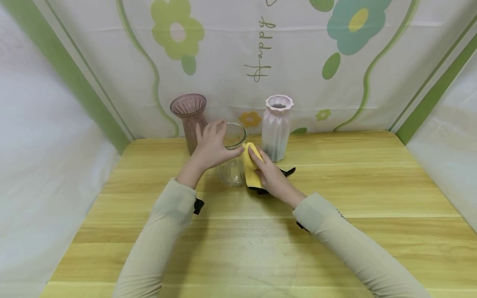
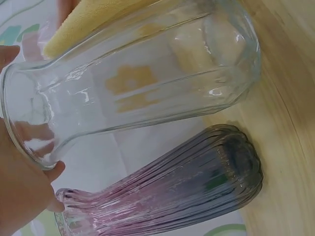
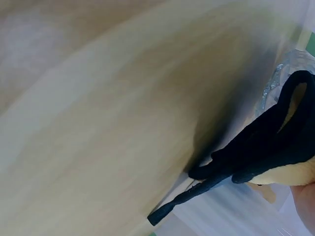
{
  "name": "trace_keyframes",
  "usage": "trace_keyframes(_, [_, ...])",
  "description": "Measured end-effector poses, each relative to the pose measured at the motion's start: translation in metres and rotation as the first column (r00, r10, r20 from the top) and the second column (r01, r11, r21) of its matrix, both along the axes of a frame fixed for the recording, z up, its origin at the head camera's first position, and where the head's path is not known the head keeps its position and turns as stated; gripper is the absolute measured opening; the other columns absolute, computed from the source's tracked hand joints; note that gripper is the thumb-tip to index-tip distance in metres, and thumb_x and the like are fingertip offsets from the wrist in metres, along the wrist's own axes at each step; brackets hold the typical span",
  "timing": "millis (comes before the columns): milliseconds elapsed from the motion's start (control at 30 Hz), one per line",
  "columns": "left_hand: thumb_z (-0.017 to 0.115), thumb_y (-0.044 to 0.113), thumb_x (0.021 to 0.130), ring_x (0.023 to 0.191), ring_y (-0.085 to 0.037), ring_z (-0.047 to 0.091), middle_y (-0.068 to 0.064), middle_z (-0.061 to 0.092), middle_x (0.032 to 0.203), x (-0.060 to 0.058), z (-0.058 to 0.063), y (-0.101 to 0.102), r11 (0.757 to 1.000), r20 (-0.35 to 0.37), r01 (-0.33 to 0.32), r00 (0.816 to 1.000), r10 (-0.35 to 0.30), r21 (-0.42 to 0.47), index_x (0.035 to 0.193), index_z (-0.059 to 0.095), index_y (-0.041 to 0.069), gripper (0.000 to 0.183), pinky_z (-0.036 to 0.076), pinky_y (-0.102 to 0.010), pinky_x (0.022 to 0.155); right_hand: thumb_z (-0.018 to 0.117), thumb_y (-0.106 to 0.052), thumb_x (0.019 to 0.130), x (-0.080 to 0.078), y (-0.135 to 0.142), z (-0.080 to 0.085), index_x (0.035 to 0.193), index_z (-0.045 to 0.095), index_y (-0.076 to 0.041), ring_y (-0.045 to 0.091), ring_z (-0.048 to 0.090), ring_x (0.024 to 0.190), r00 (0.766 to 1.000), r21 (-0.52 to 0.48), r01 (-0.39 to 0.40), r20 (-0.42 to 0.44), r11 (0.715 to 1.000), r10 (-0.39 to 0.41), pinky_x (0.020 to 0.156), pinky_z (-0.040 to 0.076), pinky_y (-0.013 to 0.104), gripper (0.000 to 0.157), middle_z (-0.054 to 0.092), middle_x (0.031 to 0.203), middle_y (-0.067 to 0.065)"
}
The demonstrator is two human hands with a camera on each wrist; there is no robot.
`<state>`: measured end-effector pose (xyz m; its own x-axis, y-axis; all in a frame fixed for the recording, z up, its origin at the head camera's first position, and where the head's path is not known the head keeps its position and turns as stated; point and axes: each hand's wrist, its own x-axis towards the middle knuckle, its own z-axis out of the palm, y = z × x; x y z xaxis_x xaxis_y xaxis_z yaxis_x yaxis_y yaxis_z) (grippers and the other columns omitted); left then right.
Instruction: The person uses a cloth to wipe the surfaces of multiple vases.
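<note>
A clear glass vase stands upright on the wooden table. My left hand grips it by the rim, thumb on the near side; in the left wrist view, fingers show at the flared neck. My right hand holds a folded yellow cloth with black edging, close against the right side of the glass. Seen from the right wrist, the black edging hangs in a loop and a loose strip. Left of the clear vase is a pink-purple ribbed glass vase, partly hidden by my left hand in the head view.
A white-pink pleated vase stands at the back, just right of the cloth. Behind the table hangs a white curtain with printed flowers. White sheets close off the sides.
</note>
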<state>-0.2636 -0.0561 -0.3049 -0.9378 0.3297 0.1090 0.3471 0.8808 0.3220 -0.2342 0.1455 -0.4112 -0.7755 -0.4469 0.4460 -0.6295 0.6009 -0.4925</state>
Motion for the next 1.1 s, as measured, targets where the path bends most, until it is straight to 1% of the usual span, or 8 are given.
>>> trace_keyframes(67, [0.057, 0.062, 0.082, 0.146, -0.041, 0.013, -0.023, 0.019, 0.156, 0.0, -0.002, 0.001, 1.0, -0.029, -0.013, 0.999, 0.013, -0.013, 0.15, 0.027, 0.002, 0.096, -0.009, -0.066, 0.114, 0.054, 0.004, 0.092, 0.0, 0.001, -0.002, 0.15, 0.028, -0.004, 0.046, 0.053, 0.119, 1.0, 0.029, 0.01, 0.029, 1.0, -0.011, 0.088, 0.054, 0.047, 0.064, 0.028, 0.15, 0.03])
trace_keyframes(167, [0.058, 0.064, 0.081, 0.145, -0.04, 0.014, -0.026, 0.023, 0.153, 0.0, -0.003, 0.003, 0.999, -0.057, -0.036, 0.998, 0.036, -0.005, 0.148, 0.031, 0.002, 0.095, -0.008, -0.066, 0.114, 0.054, 0.003, 0.092, 0.001, 0.003, -0.005, 0.151, 0.026, -0.006, 0.046, 0.057, 0.111, 0.998, 0.071, 0.018, 0.06, 0.997, -0.023, 0.082, 0.055, 0.046, 0.065, 0.028, 0.15, 0.03])
trace_keyframes(300, [0.053, 0.064, 0.085, 0.144, -0.039, 0.018, -0.024, 0.028, 0.15, 0.001, -0.003, 0.004, 0.999, -0.059, -0.051, 0.997, 0.051, 0.008, 0.148, 0.032, 0.003, 0.089, -0.009, -0.066, 0.114, 0.055, 0.003, 0.092, 0.002, 0.006, -0.006, 0.15, 0.026, -0.005, 0.046, 0.059, 0.106, 0.998, 0.093, 0.016, 0.055, 0.996, -0.021, 0.079, 0.056, 0.045, 0.066, 0.029, 0.149, 0.031])
trace_keyframes(400, [0.05, 0.062, 0.088, 0.144, -0.039, 0.018, -0.024, 0.028, 0.15, 0.002, 0.0, 0.004, 0.999, -0.045, -0.048, 0.998, 0.048, 0.0, 0.149, 0.031, 0.005, 0.086, -0.01, -0.066, 0.114, 0.055, 0.004, 0.092, 0.001, 0.006, -0.005, 0.15, 0.026, -0.004, 0.046, 0.056, 0.113, 0.999, 0.085, 0.01, 0.037, 0.996, -0.013, 0.083, 0.055, 0.046, 0.065, 0.029, 0.149, 0.031])
trace_keyframes(567, [0.051, 0.06, 0.087, 0.144, -0.039, 0.021, -0.019, 0.031, 0.151, 0.002, 0.005, 0.002, 0.999, -0.037, -0.037, 0.999, 0.036, -0.028, 0.149, 0.033, 0.008, 0.082, -0.009, -0.068, 0.113, 0.054, 0.005, 0.091, 0.0, 0.004, 0.001, 0.149, 0.028, -0.003, 0.046, 0.05, 0.123, 1.0, 0.044, 0.004, 0.006, 0.999, -0.004, 0.091, 0.052, 0.049, 0.064, 0.03, 0.148, 0.03])
trace_keyframes(767, [0.052, 0.053, 0.086, 0.146, -0.039, 0.017, -0.018, 0.027, 0.155, 0.002, 0.009, -0.001, 1.0, 0.023, 0.003, 1.0, -0.003, -0.005, 0.149, 0.032, 0.005, 0.082, -0.012, -0.067, 0.112, 0.055, 0.005, 0.091, -0.001, 0.0, 0.008, 0.149, 0.028, -0.004, 0.046, 0.043, 0.13, 1.0, -0.013, 0.01, -0.015, 1.0, -0.01, 0.094, 0.051, 0.05, 0.064, 0.031, 0.149, 0.03])
trace_keyframes(933, [0.052, 0.048, 0.084, 0.148, -0.038, 0.009, -0.018, 0.021, 0.158, 0.002, 0.01, -0.002, 1.0, 0.074, 0.021, 0.997, -0.023, 0.02, 0.15, 0.027, 0.005, 0.083, -0.015, -0.064, 0.113, 0.055, 0.004, 0.091, -0.002, -0.002, 0.01, 0.149, 0.029, -0.003, 0.044, 0.037, 0.135, 1.0, -0.039, 0.008, 0.001, 0.999, -0.008, 0.1, 0.047, 0.051, 0.064, 0.029, 0.15, 0.029])
trace_keyframes(1100, [0.05, 0.049, 0.084, 0.148, -0.038, 0.008, -0.017, 0.02, 0.158, 0.001, 0.008, -0.001, 1.0, 0.063, 0.025, 0.998, -0.026, 0.011, 0.152, 0.024, 0.006, 0.084, -0.013, -0.064, 0.114, 0.054, 0.005, 0.092, -0.002, -0.003, 0.008, 0.149, 0.028, -0.003, 0.044, 0.037, 0.135, 1.0, -0.044, 0.009, 0.028, 0.999, -0.008, 0.102, 0.045, 0.051, 0.064, 0.027, 0.151, 0.028])
